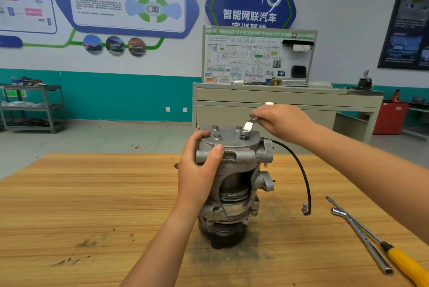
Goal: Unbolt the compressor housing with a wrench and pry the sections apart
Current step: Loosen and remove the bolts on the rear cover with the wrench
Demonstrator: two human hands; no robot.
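Grey alu compressor (234,170) upright, pulley end down, centre of wood table (92,193). 3 bolts (217,136) seated in top cover; wrench (249,126) head on 4th.

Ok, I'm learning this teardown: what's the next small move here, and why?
Probably swing the wrench in the right hand to loosen that bolt: its end sits on it, and the left hand braces the housing.

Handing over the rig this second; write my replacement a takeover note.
Left hand grips the compressor housing near its top, steadying it upright on the wooden table.
Right hand holds the wrench, its head on the near-right bolt of the top plate.
Done: nothing visibly; three other bolts sit in the plate, sections together.
Left: undo the bolts, then pry, likely with the yellow-handled screwdriver lying at right beside a socket bar.
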